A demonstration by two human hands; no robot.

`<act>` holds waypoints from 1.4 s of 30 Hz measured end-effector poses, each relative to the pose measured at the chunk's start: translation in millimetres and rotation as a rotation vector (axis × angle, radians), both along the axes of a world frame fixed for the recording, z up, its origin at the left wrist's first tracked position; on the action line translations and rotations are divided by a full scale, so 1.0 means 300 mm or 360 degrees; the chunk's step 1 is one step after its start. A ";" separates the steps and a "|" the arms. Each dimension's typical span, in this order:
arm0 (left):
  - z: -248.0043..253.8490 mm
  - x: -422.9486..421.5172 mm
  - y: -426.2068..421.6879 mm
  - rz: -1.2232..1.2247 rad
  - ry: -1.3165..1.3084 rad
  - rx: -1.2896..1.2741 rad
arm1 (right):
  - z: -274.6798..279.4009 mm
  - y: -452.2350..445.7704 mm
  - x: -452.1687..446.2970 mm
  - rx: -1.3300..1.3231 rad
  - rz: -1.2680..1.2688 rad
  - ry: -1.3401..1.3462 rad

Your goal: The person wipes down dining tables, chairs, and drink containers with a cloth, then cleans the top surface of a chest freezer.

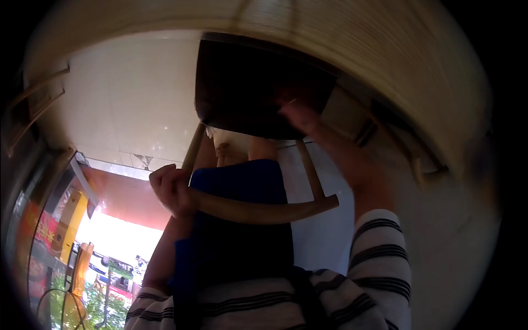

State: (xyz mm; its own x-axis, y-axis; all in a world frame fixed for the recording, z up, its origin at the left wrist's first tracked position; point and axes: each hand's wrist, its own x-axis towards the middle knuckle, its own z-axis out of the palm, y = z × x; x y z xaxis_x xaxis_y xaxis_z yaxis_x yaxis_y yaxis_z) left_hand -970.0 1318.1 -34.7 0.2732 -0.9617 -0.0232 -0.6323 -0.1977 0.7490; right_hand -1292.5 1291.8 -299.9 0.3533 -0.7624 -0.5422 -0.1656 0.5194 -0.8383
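A wooden chair with a dark seat (253,88) and a curved wooden backrest (258,212) stands in front of my body. My left hand (173,190) is wrapped round the left end of the backrest, beside its upright post. Over the right part of the dark seat, my right hand (297,114) reaches forward; its fingers are dim and blurred, and whether they hold anything is hidden. A blue apron (239,179) hangs behind the backrest.
A pale wooden tabletop (385,49) arches across the top, close above the seat. More wooden chairs stand at the right (407,146) and far left (36,104). Light floor tiles (126,99) lie left, with a bright glass front at lower left.
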 end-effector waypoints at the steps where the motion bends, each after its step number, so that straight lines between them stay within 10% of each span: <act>1: 0.002 0.003 -0.005 -0.0050 -0.0092 -0.0014 | 0.035 0.024 0.040 -0.0012 0.0173 -0.0154; 2: 0.007 0.008 -0.010 -0.0111 -0.0120 0.0024 | 0.072 0.047 0.081 -0.0017 0.0343 -0.0313; 4: 0.028 0.007 -0.020 -0.0143 -0.0151 0.0101 | 0.148 0.052 0.103 -0.1522 0.1790 0.0531; 9: 0.027 0.023 -0.020 -0.0255 -0.0246 0.0120 | 0.341 0.052 -0.243 -0.1102 0.2239 0.0887; 12: 0.027 0.036 -0.018 -0.0246 -0.0297 0.0215 | 0.248 0.168 -0.481 -0.0021 0.0913 0.1004; 14: 0.027 0.020 -0.036 -0.0190 -0.0264 0.0212 | 0.432 0.126 -0.540 -0.0457 0.1028 0.1570; 19: 0.048 -0.003 -0.080 -0.0083 -0.0287 0.0261 | 0.919 0.136 -0.515 -0.0750 -0.0180 0.1744; 31: 0.005 -0.128 -0.529 -0.0259 -0.0500 0.0085 | 1.086 0.228 -0.718 0.0218 -0.0291 0.1910; 42: 0.375 -0.715 -0.545 -0.1881 -0.0290 -0.0814 | 1.130 0.473 -0.407 0.0699 -0.0124 0.1183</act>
State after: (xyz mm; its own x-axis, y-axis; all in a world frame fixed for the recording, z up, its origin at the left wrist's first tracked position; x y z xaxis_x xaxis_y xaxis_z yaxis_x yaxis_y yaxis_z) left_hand -1184.4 1154.6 77.6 -0.7802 -0.5098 0.3626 -0.3267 0.8263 0.4588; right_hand -1414.5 1433.8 39.2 -0.2544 -0.4373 -0.8626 -0.5414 0.8035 -0.2476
